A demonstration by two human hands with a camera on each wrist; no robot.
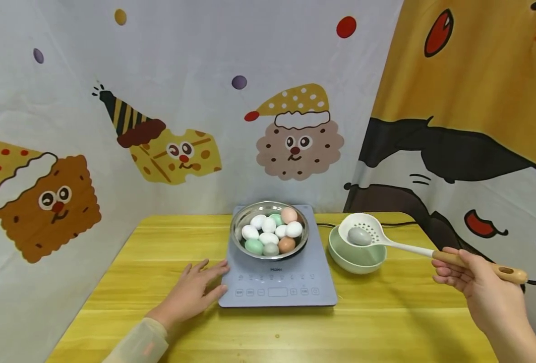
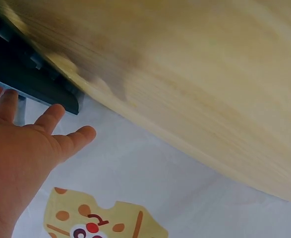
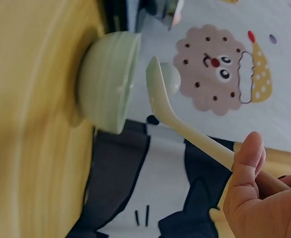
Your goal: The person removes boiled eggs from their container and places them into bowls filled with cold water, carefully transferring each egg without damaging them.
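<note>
My right hand [image 1: 485, 287] grips the wooden handle of a white slotted ladle [image 1: 374, 232]. A greyish egg [image 1: 359, 236] lies in its bowl, above a pale green bowl [image 1: 357, 259]. In the right wrist view the ladle [image 3: 160, 96] and egg [image 3: 171, 79] hang apart from the green bowl [image 3: 105, 82]. My left hand [image 1: 190, 292] has its fingers spread, with fingertips at the left edge of a grey-blue induction cooker [image 1: 277, 297]. On the cooker stands a steel pan [image 1: 237, 222] holding several white, green, grey and brown eggs [image 1: 270, 237].
The cooker and green bowl stand on a yellow wooden table [image 1: 159, 247]. A black cord [image 1: 395, 223] runs along the back of the table to the right of the cooker. A cartoon-printed curtain [image 1: 195, 60] hangs behind and at both sides.
</note>
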